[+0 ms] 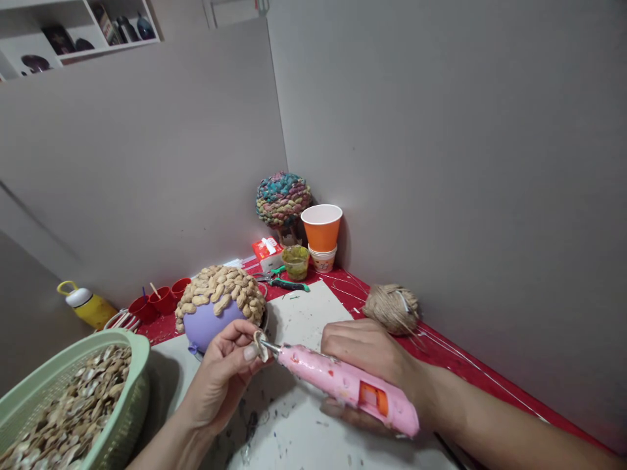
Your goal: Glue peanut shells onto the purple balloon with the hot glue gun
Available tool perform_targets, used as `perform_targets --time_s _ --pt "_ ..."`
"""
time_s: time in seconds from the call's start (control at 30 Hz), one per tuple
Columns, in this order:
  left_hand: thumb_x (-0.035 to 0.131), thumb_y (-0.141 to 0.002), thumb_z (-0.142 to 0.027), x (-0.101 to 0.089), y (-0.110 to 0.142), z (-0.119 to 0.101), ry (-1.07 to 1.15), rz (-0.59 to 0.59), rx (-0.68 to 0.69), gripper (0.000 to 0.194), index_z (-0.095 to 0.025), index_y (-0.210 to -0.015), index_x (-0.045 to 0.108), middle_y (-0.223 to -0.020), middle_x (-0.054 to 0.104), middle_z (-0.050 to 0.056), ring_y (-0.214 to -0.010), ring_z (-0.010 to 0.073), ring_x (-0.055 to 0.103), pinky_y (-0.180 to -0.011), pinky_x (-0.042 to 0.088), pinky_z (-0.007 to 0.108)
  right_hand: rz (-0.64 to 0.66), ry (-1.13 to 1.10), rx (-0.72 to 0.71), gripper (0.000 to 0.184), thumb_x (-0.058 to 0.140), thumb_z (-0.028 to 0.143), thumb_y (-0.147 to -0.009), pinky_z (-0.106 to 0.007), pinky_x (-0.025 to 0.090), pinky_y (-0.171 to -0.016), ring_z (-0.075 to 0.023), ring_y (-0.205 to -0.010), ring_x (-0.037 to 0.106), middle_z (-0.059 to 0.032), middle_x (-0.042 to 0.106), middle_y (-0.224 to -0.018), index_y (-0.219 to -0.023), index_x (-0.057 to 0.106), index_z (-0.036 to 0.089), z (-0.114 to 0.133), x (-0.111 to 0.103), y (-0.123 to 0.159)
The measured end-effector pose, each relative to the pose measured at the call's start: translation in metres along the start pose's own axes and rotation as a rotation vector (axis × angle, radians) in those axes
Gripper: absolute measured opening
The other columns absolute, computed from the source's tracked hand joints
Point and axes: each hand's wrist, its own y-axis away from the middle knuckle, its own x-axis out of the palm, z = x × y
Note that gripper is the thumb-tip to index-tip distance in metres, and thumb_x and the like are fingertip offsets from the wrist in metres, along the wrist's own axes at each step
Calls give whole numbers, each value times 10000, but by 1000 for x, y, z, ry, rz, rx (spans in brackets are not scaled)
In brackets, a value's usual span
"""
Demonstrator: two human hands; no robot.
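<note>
Head view: hands [223, 369] [369, 349] angle inward, left pinching shell [264, 355], right gripping glue gun [328, 375].

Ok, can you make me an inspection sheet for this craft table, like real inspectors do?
Surface: red table with a pale board on it, specked with bits.
Job's things: pink glue gun, its tip at a peanut shell; purple balloon, peanuts over its top; green basket holding many loose shells.
Clutter: pliers, green tub, orange cup, twine ball, red cups, yellow bottle.
Grippers: bare hands; left hand pinches the peanut shell, right hand grips the glue gun.
Cables: dark line below the right wrist, maybe a cord; can't tell.
Surroundings: grey walls; white shelf with things on it, upper left.
</note>
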Motion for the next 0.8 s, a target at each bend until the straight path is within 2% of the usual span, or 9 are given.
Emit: perform_targets --time_s 0.8 --pt "831 -688 -183 -3 -1 4 -71 -9 30 226 -172 -865 691 -780 656 -7 -709 90 584 -696 472 196 61 61 30 394 444 504 -979 -269 268 -530 -123 -545 406 29 469 -603 -716 422 211 -2 2 0"
